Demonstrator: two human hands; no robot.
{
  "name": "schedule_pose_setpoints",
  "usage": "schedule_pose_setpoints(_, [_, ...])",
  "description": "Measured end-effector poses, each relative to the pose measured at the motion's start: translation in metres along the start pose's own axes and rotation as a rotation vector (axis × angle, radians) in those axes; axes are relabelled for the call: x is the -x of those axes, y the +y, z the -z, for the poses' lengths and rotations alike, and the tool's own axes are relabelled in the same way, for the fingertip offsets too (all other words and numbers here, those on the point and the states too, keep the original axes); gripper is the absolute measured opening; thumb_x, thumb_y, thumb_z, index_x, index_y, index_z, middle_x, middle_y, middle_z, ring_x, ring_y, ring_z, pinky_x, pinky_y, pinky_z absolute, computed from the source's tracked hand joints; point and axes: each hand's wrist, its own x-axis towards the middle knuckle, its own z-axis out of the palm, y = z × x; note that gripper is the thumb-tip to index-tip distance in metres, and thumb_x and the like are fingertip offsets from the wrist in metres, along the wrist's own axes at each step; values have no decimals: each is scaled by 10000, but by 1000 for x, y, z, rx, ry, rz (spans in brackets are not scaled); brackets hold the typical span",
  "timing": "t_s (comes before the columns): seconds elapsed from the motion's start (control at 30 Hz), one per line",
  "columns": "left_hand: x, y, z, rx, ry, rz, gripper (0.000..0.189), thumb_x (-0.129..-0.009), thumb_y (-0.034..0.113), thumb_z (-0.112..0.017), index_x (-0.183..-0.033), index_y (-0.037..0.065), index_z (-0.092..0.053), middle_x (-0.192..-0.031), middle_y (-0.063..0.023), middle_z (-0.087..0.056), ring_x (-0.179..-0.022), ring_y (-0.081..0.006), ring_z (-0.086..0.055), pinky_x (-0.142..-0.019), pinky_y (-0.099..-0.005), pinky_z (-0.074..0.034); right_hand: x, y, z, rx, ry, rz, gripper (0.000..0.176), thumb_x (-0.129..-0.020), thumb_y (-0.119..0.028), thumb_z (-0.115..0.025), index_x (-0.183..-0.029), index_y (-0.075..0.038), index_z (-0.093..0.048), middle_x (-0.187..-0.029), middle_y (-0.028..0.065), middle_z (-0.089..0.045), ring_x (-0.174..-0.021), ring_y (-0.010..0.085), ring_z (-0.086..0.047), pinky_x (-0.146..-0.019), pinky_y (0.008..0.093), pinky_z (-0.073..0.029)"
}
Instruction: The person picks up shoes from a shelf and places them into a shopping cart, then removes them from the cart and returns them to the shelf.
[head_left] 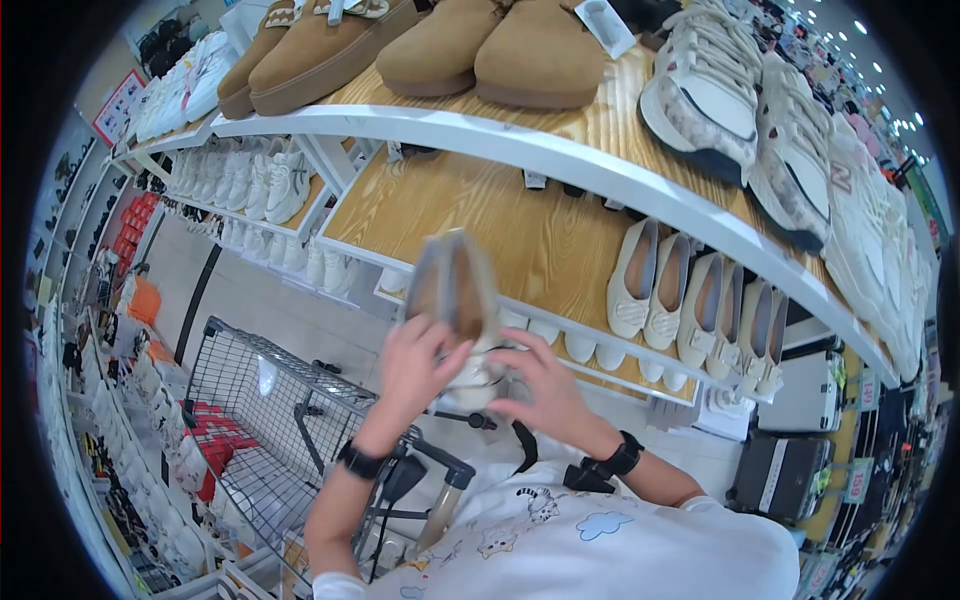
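A pair of pale ballet flats with tan insoles is held up in front of me, side by side and slightly blurred. Their heels point away and their toes, partly covered by my fingers, face me. My left hand is closed on the left side of the pair. At the toe end, my right hand grips from the other side, thumb and fingers curved around the edge. More cream flats stand in a row on the wooden shelf beyond my hands.
A wire shopping cart with a red item stands at left. Brown suede clogs and chunky sneakers sit on the upper shelf, whose white edge curves above my hands. Dark cases stand lower right.
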Motion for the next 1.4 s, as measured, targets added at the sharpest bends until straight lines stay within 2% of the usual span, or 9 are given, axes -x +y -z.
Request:
schedule_pose_setpoints(0.13, [-66, 8, -81, 35, -33, -194, 261, -735, 314, -672, -668, 92, -553, -693, -90, -507, -703, -291, -530, -641, -392, -404, -10, 53, 33, 288, -122, -87, 509, -708, -204, -742, -1141, -99, -498, -1150, 94, -493, -947, 301, -575, -785, 383, -485])
schedule_pose_setpoints(0.23, [-98, 13, -135, 106, -44, -266, 279, -729, 327, -672, -665, 85, -550, -701, -95, -509, -718, -291, -534, -655, -390, -410, -16, 90, 55, 281, -60, -384, 650, -651, -181, -772, -1199, -97, -433, -1227, 123, -480, -975, 317, -566, -780, 382, -491])
schedule_pose_setpoints(0.37, [-117, 6, -201, 90, 19, -368, 264, -745, 335, -648, -718, 77, -603, -845, -133, -545, -851, -290, -541, -727, -422, -415, -21, 140, 73, 427, 16, -318, 670, -633, -202, -789, -1199, -89, -448, -1239, 139, -490, -1073, 353, -524, -855, 408, -467])
schedule_pose_setpoints(0.57, [-120, -6, -212, 162, -191, -253, 378, -772, 329, -631, -1057, 83, -589, -1061, -142, -550, -1097, -339, -475, -960, -437, -335, -29, 175, 72, 630, -119, -238, 647, -612, -198, -782, -1185, -99, -496, -1113, 114, -579, -1076, 303, -536, -896, 367, -427])
schedule_pose_setpoints(0.7, [-123, -30, -194, 133, -214, -256, 430, -752, 326, -663, -1106, 97, -575, -1168, -149, -506, -1162, -362, -420, -985, -468, -317, -28, 179, 71, 627, -162, -228, 530, -619, -160, -758, -1108, -92, -567, -1060, 116, -571, -1023, 309, -538, -888, 387, -424])
schedule_pose_setpoints(0.8, [-113, -44, -181, 126, -238, -223, 597, -675, 320, -750, -1176, 80, -531, -1301, -173, -389, -1214, -397, -355, -975, -495, -348, -35, 166, 69, 621, -234, -331, 532, -650, -106, -725, -1152, -91, -553, -1149, 133, -525, -1073, 328, -496, -912, 389, -422])
schedule_pose_setpoints(0.93, [-95, -46, -169, 166, -333, -252, 732, -673, 363, -761, -1283, 106, -449, -1395, -181, -270, -1234, -406, -345, -991, -482, -372, -31, 147, 48, 811, -51, -400, 596, -683, -93, -711, -1241, -114, -501, -1320, 152, -399, -1150, 371, -436, -920, 451, -426])
schedule_pose_setpoints(1.03, [-91, -40, -160, 151, -409, -178, 809, -665, 227, -772, -1354, 152, -355, -1421, -187, -245, -1224, -409, -369, -980, -466, -389, -25, 142, 30, 830, 19, -505, 660, -700, -194, -724, -1283, -99, -430, -1360, 114, -379, -1137, 344, -451, -884, 522, -420])
schedule_pose_setpoints(1.4, [-84, -36, -176, 92, -371, -114, 818, -666, 166, -754, -1369, 138, -336, -1420, -149, -301, -1145, -394, -458, -924, -442, -427, -17, 160, 9, 759, 286, -434, 572, -713, -119, -704, -1230, -91, -462, -1297, 114, -454, -1032, 376, -498, -876, 436, -430])
